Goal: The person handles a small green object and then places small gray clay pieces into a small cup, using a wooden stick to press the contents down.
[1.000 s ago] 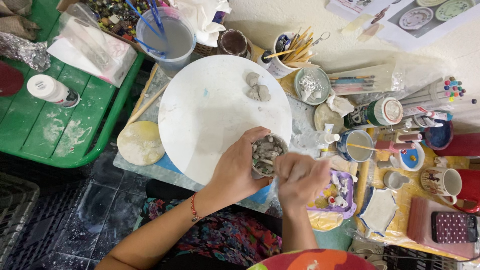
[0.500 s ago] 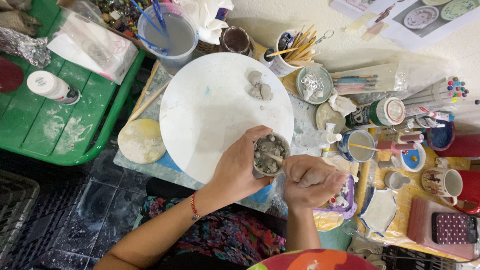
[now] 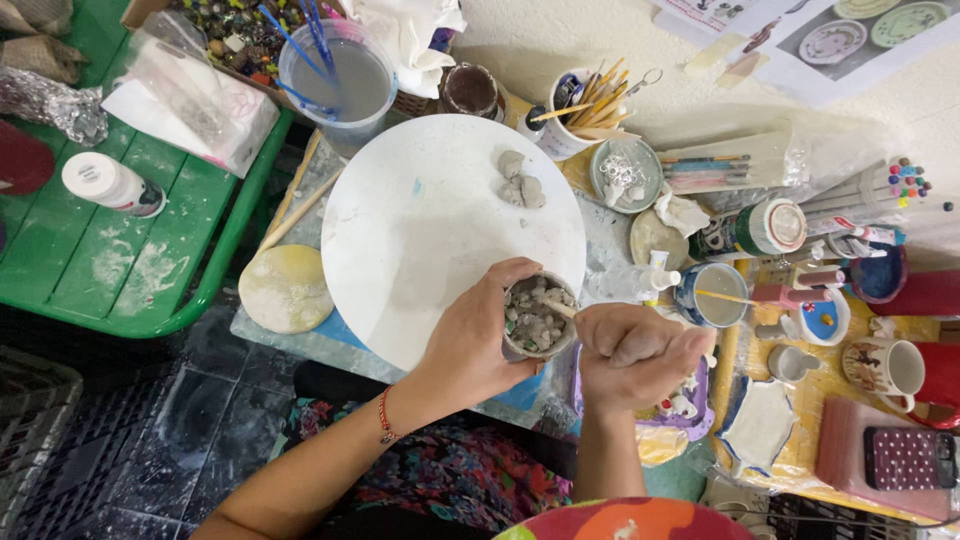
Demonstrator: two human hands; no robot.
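Left grip: your left hand point(image 3: 470, 345) wraps round a small grey cup point(image 3: 538, 318), fingers closed on its wall, holding it upright just off the 5 o'clock edge of the round white board point(image 3: 430, 220).
Right grip: your right hand point(image 3: 635, 355) is a tight fist on a thin wooden stick point(image 3: 560, 308) — its tip reaches into the cup from 3 o'clock.
Cup: full of grey clay bits; it sits between your two hands, over the near edge of the surface point(image 3: 300, 345).
Board: three grey clay lumps point(image 3: 520, 185) lie near its 1 o'clock rim.
At 9 o'clock of the board: a pale yellow disc point(image 3: 285, 288), touching the board's edge or just beside it — you cannot tell which.
At 12 o'clock: a clear tub of cloudy water point(image 3: 338, 80) with blue sticks.
At 3 o'clock of the cup: a blue-rimmed cup point(image 3: 712, 295) with a brush in it.
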